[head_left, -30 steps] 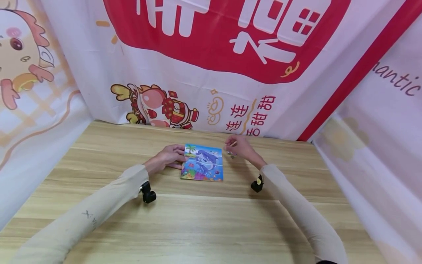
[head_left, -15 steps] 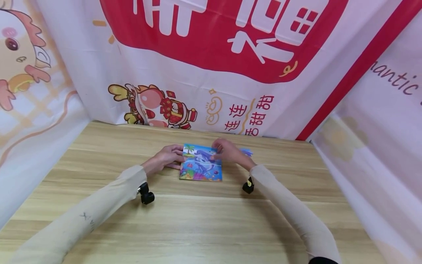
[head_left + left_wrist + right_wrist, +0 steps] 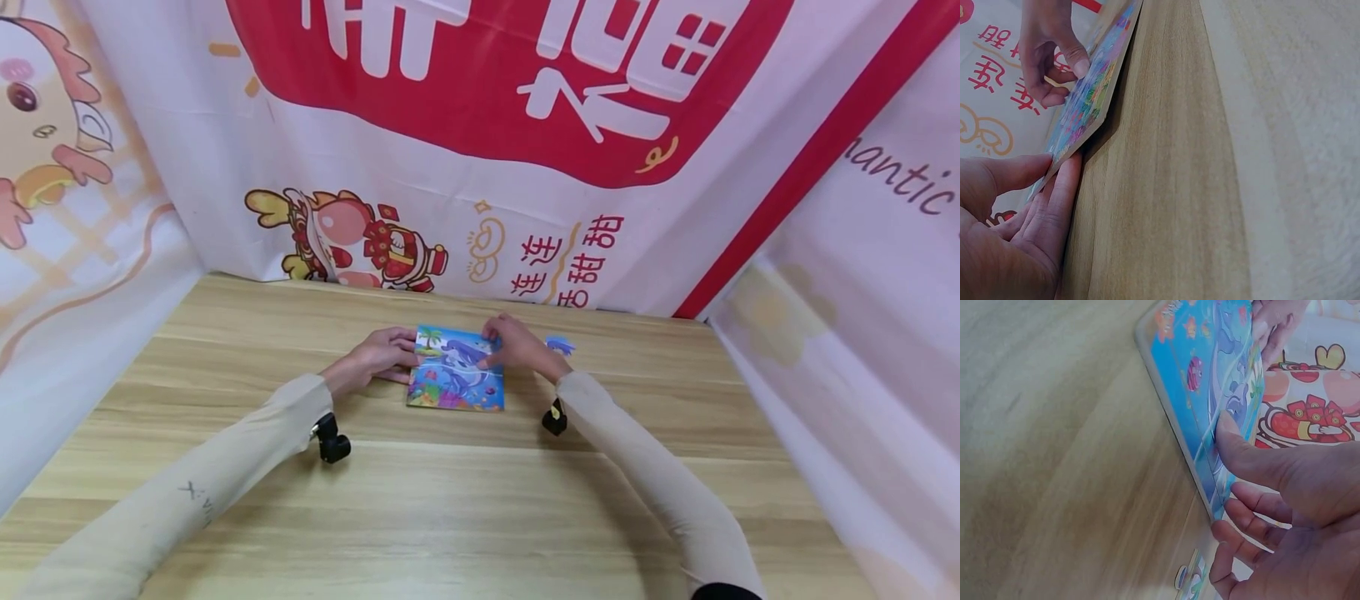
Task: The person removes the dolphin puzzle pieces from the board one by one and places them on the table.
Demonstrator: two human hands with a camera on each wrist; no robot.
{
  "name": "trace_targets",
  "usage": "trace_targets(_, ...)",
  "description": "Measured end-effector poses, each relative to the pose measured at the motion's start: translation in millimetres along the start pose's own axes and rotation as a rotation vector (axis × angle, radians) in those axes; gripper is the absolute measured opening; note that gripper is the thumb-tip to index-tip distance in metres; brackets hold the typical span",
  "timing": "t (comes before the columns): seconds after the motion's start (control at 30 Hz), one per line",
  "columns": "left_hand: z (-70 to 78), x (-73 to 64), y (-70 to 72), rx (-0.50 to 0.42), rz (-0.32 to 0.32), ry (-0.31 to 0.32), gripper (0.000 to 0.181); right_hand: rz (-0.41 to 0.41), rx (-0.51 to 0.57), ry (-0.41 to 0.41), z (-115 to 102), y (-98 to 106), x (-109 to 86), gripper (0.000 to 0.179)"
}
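A square jigsaw puzzle (image 3: 453,387) with a dolphin, a palm tree and coral lies near the back of the table. My left hand (image 3: 380,354) holds its left edge; in the left wrist view the thumb is on top and fingers are under the rim. My right hand (image 3: 519,344) is at the upper right corner. Its thumb (image 3: 1235,440) presses on the picture near a seam, while its curled fingers meet the edge in the right wrist view. Behind that hand lies a blue-purple cut-out piece (image 3: 559,345), partly hidden.
A wooden tabletop (image 3: 450,508) spreads in front of the puzzle. Printed cloth hangs along the back (image 3: 480,179) and both sides. Black wrist cameras sit under the left wrist (image 3: 332,442) and the right wrist (image 3: 555,419).
My right hand has moved left from the table beside the puzzle onto its upper right corner, uncovering the blue-purple piece. My left hand keeps its hold on the left edge.
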State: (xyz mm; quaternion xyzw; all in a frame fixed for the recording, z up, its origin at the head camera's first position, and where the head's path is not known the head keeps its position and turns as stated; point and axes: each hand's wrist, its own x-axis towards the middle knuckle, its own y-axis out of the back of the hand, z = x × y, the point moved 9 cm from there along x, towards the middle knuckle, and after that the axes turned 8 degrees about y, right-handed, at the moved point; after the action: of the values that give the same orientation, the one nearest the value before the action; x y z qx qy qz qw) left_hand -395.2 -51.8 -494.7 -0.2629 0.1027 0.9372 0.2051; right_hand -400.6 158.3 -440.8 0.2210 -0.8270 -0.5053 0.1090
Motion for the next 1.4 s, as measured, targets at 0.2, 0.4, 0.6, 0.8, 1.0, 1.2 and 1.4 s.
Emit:
trace_targets(0.2,0.2,0.4,0.1,0.0,0.003,0.008,0.066,-0.003,0.004,-0.018,-0.1,1.3,0.5,0.044)
trace_targets(0.4,0.2,1.0,-0.2,0.005,0.003,0.008,0.066,0.036,0.039,-0.033,3.8,1.0,-1.3,0.045)
trace_targets(0.6,-4.2,-3.7,3.6,0.004,0.01,0.019,0.066,0.085,0.068,-0.012,0.8,-3.6,-1.6,0.048)
trace_targets(0.8,-6.5,-4.5,3.7,0.005,0.018,0.025,0.066,0.141,0.162,0.01,3.4,-3.9,-3.1,0.038)
trace_targets(1.0,-1.5,0.2,-1.6,-0.011,0.002,-0.016,0.067,0.214,0.28,0.039,1.1,6.8,-9.2,0.023)
trace_targets(1.2,-0.6,-1.0,-0.5,0.005,-0.004,-0.016,0.069,0.219,0.421,0.054,-0.6,8.2,-10.2,0.017)
trace_targets(1.4,0.8,-2.5,-0.3,0.007,0.003,-0.014,0.067,0.221,0.565,0.014,6.3,6.5,-12.6,0.023)
